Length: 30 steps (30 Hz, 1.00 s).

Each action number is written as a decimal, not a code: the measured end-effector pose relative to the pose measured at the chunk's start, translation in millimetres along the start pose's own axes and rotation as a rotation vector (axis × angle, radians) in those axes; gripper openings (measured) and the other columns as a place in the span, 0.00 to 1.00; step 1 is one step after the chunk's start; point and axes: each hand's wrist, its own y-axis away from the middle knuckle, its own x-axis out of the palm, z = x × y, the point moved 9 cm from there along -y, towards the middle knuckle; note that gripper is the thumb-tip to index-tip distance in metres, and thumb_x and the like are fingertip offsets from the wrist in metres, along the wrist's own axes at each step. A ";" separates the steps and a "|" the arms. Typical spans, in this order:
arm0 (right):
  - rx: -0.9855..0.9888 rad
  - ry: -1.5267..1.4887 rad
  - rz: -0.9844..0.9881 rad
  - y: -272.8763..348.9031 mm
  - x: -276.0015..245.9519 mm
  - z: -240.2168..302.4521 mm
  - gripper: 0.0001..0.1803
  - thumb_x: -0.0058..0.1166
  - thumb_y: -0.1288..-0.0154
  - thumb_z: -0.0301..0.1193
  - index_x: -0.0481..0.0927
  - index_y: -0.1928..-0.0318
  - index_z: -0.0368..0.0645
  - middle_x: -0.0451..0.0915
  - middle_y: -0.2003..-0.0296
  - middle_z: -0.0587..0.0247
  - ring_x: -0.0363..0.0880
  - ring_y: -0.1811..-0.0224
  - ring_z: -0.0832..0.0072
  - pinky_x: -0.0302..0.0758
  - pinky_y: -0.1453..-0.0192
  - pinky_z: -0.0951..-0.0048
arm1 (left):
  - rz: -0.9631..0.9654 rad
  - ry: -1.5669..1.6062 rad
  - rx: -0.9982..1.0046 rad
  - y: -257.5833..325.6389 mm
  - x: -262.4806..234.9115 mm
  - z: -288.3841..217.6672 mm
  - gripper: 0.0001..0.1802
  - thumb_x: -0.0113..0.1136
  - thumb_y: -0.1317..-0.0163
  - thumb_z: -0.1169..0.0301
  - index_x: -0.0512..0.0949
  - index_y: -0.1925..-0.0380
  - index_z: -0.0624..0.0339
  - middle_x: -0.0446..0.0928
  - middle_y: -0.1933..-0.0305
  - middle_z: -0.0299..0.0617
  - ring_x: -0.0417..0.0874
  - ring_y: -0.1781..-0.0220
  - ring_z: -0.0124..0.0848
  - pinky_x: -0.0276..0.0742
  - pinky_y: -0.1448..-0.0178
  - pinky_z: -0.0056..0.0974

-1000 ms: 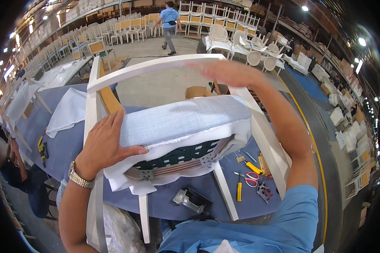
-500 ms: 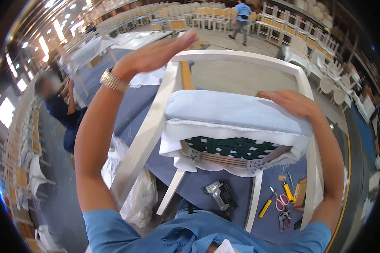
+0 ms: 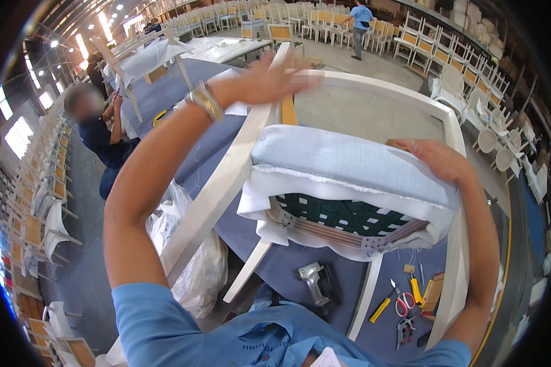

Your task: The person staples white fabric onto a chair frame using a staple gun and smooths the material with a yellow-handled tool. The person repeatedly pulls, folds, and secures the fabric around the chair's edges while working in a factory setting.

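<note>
A pale wooden chair frame lies tilted on the table in front of me. Its light-blue padded seat faces up and away, with frayed fabric and white padding along the near edge. Below, dark-green woven webbing shows inside the seat's underside. My left hand, smeared by motion, is over the frame's far left corner, its fingers stretched out and apart. At the seat's right end my right hand grips over the far edge; most of its fingers are hidden behind the cushion.
On the blue-grey table cover lie a staple gun, red-handled scissors, pliers and yellow-handled tools. A clear plastic bag hangs left. A co-worker stands at left; another person is farther back among stacked chairs.
My left hand has come down and to the right from its raised place, onto or just over the frame's corner. The right hand keeps its place on the seat. The whole view has shifted slightly.
</note>
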 end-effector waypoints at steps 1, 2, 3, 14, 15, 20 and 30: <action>-0.002 0.022 -0.011 3.3 -1.0 -4.4 0.37 0.32 0.20 0.57 0.74 0.32 0.39 0.75 0.33 0.49 0.72 0.31 0.56 0.63 0.25 0.67 | 0.003 -0.046 0.027 -1.8 15.8 -4.5 0.57 0.18 0.33 0.25 0.57 0.25 0.65 0.53 0.21 0.61 0.39 0.15 0.50 0.35 0.16 0.55; -0.004 0.044 -0.023 5.6 -3.0 -8.0 0.38 0.32 0.20 0.58 0.74 0.33 0.39 0.75 0.34 0.48 0.72 0.31 0.55 0.63 0.26 0.67 | 0.004 -0.093 0.055 -5.5 24.8 -6.3 0.58 0.18 0.33 0.25 0.58 0.25 0.67 0.54 0.21 0.61 0.38 0.15 0.50 0.33 0.16 0.56; -0.018 0.063 -0.042 6.1 -4.4 -8.6 0.38 0.32 0.21 0.58 0.74 0.33 0.38 0.75 0.34 0.48 0.72 0.32 0.55 0.64 0.26 0.67 | 0.059 -0.091 0.047 -6.0 25.0 -5.6 0.55 0.20 0.31 0.27 0.57 0.25 0.66 0.54 0.21 0.60 0.38 0.15 0.49 0.32 0.15 0.55; 0.129 0.080 -0.027 6.8 -5.6 -6.7 0.38 0.28 0.20 0.57 0.74 0.33 0.39 0.77 0.36 0.49 0.74 0.33 0.57 0.64 0.26 0.66 | 0.136 0.089 0.023 -32.9 32.0 -5.9 0.50 0.32 0.29 0.30 0.65 0.30 0.67 0.71 0.33 0.64 0.72 0.30 0.57 0.65 0.25 0.49; 0.112 0.082 -0.048 6.3 -6.9 -6.8 0.38 0.29 0.20 0.58 0.74 0.32 0.39 0.77 0.36 0.49 0.74 0.33 0.57 0.64 0.26 0.66 | 0.123 0.209 0.078 -35.4 29.6 -9.3 0.51 0.34 0.30 0.29 0.65 0.30 0.67 0.74 0.35 0.64 0.75 0.34 0.58 0.68 0.28 0.50; 0.219 0.045 -0.031 5.8 -7.0 6.6 0.39 0.31 0.21 0.59 0.73 0.31 0.41 0.76 0.35 0.51 0.74 0.33 0.58 0.64 0.26 0.67 | 0.035 0.183 0.090 -26.1 21.9 -15.6 0.55 0.43 0.36 0.26 0.65 0.31 0.70 0.75 0.36 0.62 0.78 0.36 0.56 0.71 0.32 0.51; 0.177 0.050 -0.035 2.1 -6.4 -7.5 0.45 0.28 0.24 0.65 0.74 0.32 0.39 0.78 0.37 0.48 0.77 0.36 0.60 0.68 0.29 0.66 | -0.227 -0.047 0.319 1.0 2.2 -79.9 0.60 0.50 0.38 0.27 0.61 0.32 0.79 0.69 0.32 0.70 0.74 0.32 0.57 0.68 0.27 0.48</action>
